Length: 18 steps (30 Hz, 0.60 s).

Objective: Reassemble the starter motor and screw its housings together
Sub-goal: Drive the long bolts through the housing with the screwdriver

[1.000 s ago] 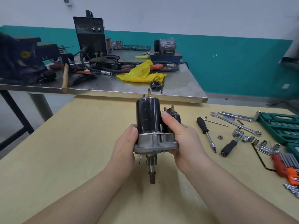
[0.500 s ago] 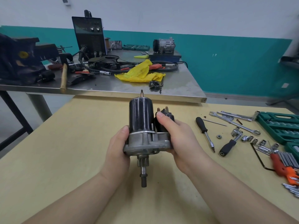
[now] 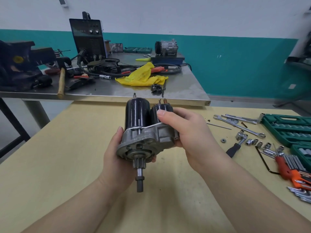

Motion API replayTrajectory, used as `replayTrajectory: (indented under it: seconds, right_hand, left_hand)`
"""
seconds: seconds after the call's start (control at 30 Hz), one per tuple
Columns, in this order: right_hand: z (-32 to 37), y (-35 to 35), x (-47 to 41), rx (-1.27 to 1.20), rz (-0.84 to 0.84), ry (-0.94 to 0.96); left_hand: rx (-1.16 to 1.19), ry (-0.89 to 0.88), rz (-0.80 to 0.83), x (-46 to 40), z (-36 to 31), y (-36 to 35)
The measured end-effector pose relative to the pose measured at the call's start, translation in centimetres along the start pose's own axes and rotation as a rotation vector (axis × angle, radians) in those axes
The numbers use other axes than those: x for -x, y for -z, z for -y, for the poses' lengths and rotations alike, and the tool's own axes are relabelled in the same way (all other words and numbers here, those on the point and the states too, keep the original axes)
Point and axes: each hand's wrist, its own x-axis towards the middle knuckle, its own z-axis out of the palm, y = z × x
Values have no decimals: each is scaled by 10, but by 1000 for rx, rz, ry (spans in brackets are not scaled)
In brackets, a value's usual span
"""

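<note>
Both hands hold the starter motor above the pale wooden surface, near the middle of the view. The left hand cups the grey aluminium housing from about 8 o'clock, its fingers curled under the round flange and its thumb lying up the side. The right hand grips the motor from 3 o'clock, its fingers wrapped round the back and its thumb pressed on the smaller black solenoid. The larger black cylinder stands just beside the solenoid at its 9 o'clock, both rising toward 12 o'clock. The pinion shaft juts out of the housing toward 6 o'clock, tilted toward the camera.

At 3 o'clock from the motor, tools lie on the wooden surface: a combination wrench, a ratchet with a black handle, loose sockets, a small nut and a thin rod. A green socket case lies farther out at 3 o'clock, and a red and orange set of hex keys at 4 o'clock.

At 12 o'clock stands a steel surface carrying a yellow cloth, a black welding machine, a wooden-handled hammer and a compressor.
</note>
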Motion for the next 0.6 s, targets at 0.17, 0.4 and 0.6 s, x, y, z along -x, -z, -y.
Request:
replayTrajectory:
  seconds: [0.17, 0.4, 0.6]
  right_hand:
    - [0, -2, 1, 30, -26, -7]
    - [10, 0, 3, 138, 18, 68]
    - [13, 2, 1, 136, 88, 75]
  left_hand:
    - [-6, 74, -28, 3, 1, -4]
    - [66, 190, 45, 6, 0, -6]
    - [339, 294, 154, 7, 0, -12]
